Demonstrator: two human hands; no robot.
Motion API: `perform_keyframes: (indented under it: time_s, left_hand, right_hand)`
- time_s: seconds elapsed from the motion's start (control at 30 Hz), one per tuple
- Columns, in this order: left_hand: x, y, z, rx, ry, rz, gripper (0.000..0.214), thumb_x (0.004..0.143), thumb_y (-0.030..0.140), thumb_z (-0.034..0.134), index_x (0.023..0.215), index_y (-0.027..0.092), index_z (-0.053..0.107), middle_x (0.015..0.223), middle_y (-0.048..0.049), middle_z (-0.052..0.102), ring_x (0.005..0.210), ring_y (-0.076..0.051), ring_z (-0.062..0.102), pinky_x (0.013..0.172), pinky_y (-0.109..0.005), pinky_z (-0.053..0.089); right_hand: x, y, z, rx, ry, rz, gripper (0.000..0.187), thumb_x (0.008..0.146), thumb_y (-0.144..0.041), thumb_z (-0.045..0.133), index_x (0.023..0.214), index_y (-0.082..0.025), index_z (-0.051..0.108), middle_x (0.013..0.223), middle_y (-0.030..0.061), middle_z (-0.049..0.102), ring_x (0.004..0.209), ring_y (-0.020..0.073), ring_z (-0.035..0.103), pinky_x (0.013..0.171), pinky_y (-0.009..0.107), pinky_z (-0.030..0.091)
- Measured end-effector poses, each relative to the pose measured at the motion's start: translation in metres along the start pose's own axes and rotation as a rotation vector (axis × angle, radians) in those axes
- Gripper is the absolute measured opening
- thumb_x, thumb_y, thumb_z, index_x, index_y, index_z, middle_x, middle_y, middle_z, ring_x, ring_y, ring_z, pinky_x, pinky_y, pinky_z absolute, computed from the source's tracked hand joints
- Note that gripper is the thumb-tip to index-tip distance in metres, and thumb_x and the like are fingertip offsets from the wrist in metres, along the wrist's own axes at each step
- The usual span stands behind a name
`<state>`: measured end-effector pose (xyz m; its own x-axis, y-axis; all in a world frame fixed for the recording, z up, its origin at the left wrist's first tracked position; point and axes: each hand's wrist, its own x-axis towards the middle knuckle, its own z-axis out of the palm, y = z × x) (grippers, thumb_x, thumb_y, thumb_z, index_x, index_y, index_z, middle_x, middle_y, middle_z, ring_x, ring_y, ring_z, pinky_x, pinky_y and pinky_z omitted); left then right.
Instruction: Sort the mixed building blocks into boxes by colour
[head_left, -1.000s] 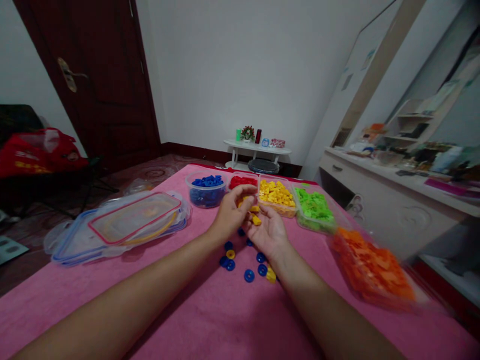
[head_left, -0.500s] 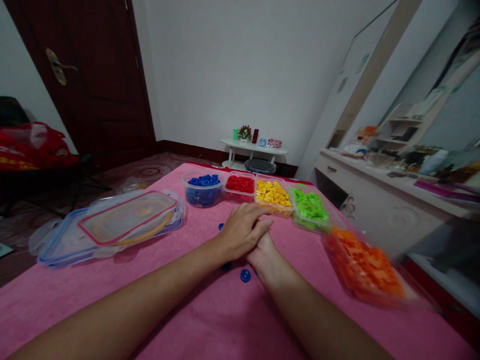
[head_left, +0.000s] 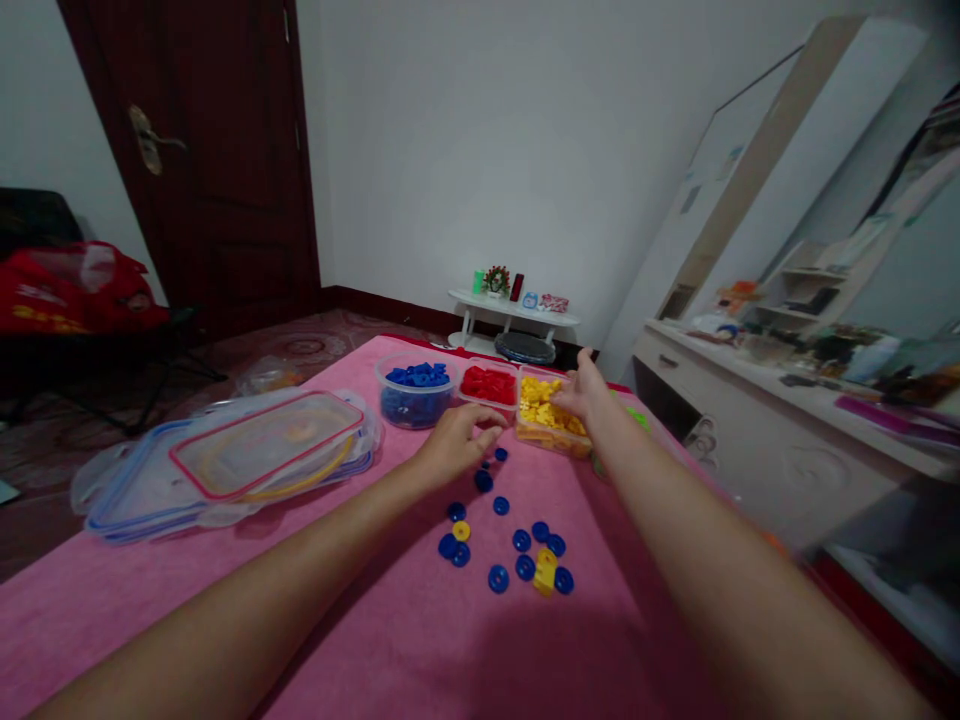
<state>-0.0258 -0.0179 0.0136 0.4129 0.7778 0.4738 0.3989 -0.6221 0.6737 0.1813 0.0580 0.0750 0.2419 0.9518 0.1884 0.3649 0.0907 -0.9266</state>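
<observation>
My left hand [head_left: 459, 440] hovers over the pink cloth in front of the clear tubs, fingers curved with a gap between them and the thumb, holding nothing visible. Close to its fingertips lie small blue discs [head_left: 501, 454]. My right hand [head_left: 582, 392] is at the right side of the tub of yellow pieces [head_left: 541, 402], its digits spread, some touching or just above the pieces. On the cloth nearer me are several blue discs [head_left: 498, 578] with centre holes, a yellow disc [head_left: 461, 531] and a yellow block [head_left: 545, 575].
A round tub of blue pieces [head_left: 416, 392] and a tub of red pieces [head_left: 487, 385] stand left of the yellow. Green pieces [head_left: 637, 418] are partly hidden behind my right arm. Stacked lids [head_left: 270, 445] lie at left. A dresser [head_left: 750, 420] stands at right.
My hands, clasped together over the cloth before, have parted. The right has moved up to the yellow tub, the left slightly back left. Discs and yellow pieces on the cloth are now uncovered.
</observation>
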Motion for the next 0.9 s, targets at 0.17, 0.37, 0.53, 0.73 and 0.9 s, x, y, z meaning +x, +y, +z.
perform_keyframes:
  time_s: [0.17, 0.37, 0.53, 0.73, 0.9]
  left_hand:
    - [0.0, -0.011, 0.001, 0.021, -0.359, 0.017, 0.023, 0.073, 0.018, 0.063, 0.095, 0.015, 0.071, 0.091, -0.0061, 0.071, 0.079, -0.015, 0.063, 0.072, -0.023, 0.045]
    - [-0.001, -0.002, -0.018, -0.007, -0.637, -0.04, 0.021, 0.072, 0.02, 0.065, 0.09, 0.015, 0.072, 0.075, -0.0019, 0.07, 0.062, -0.01, 0.057, 0.057, -0.018, 0.039]
    - [-0.009, 0.022, -0.03, 0.133, -0.998, -0.209, 0.036, 0.052, 0.019, 0.079, 0.087, 0.018, 0.07, 0.069, 0.0027, 0.068, 0.056, -0.009, 0.056, 0.052, -0.017, 0.037]
    - [-0.014, 0.036, -0.019, 0.381, -0.986, -0.133, 0.019, 0.051, 0.016, 0.078, 0.067, 0.02, 0.069, 0.063, 0.004, 0.067, 0.053, -0.01, 0.054, 0.049, -0.019, 0.034]
    - [-0.014, 0.036, -0.017, 0.423, -0.959, -0.136, 0.016, 0.051, 0.019, 0.078, 0.065, 0.021, 0.07, 0.063, 0.0028, 0.067, 0.054, -0.012, 0.055, 0.049, -0.021, 0.035]
  right_hand:
    - [-0.056, 0.012, 0.0, 0.066, -0.041, 0.09, 0.034, 0.079, -0.051, 0.049, 0.097, -0.023, 0.057, 0.095, 0.008, 0.061, 0.08, 0.0188, 0.059, 0.066, 0.03, 0.046]
    - [-0.167, 0.011, -0.019, -0.587, -0.696, -0.063, 0.023, 0.065, -0.034, 0.068, 0.079, -0.017, 0.062, 0.069, 0.0031, 0.059, 0.06, 0.0134, 0.051, 0.054, 0.024, 0.036]
    - [-0.221, 0.032, -0.026, -0.898, -0.58, -0.227, 0.046, 0.067, -0.034, 0.069, 0.11, -0.021, 0.059, 0.104, 0.0105, 0.058, 0.085, 0.0212, 0.055, 0.073, 0.03, 0.038]
    - [-0.193, 0.044, -0.013, -0.91, -0.553, -0.229, 0.015, 0.078, -0.025, 0.056, 0.09, -0.019, 0.064, 0.092, 0.0093, 0.061, 0.081, 0.0183, 0.056, 0.069, 0.027, 0.036]
    - [-0.146, 0.034, 0.003, -0.955, -0.481, -0.226, 0.017, 0.065, -0.03, 0.067, 0.079, -0.02, 0.068, 0.08, 0.0057, 0.066, 0.072, 0.0177, 0.056, 0.06, 0.026, 0.032]
